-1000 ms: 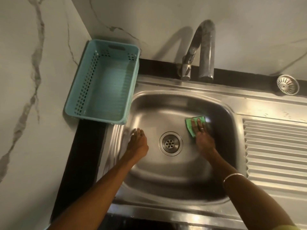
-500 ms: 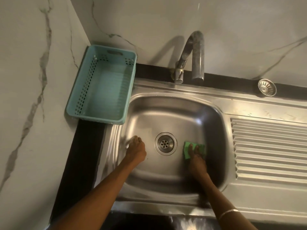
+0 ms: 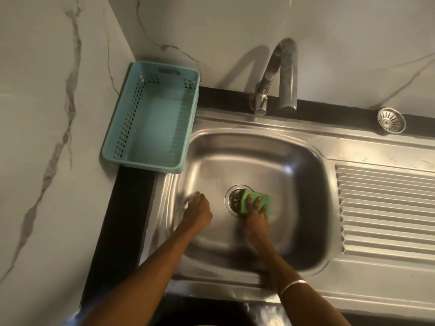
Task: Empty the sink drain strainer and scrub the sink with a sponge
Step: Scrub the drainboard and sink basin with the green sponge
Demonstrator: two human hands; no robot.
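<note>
Right hand (image 3: 255, 216) pressed the green sponge (image 3: 256, 203) at the drain's (image 3: 234, 200) right edge.
Left hand (image 3: 199, 209), fingers together, rested flat left of it; far basin (image 3: 247, 161) floor lay open.

Glossy steel sink (image 3: 259, 142), perforated plastic basket (image 3: 150, 161), veined polished marble wall (image 3: 47, 114).

**Sponge over the drain, strainer out on the ledge**

The green sponge (image 3: 255, 204) lies flat on the sink (image 3: 306, 208) floor under the right hand (image 3: 256, 220), its left edge overlapping the open drain (image 3: 235, 200). The steel sink bowl looks bare and dull. The round metal strainer (image 3: 391, 120) sits upright on the back ledge, well away to the right of that hand.
</note>
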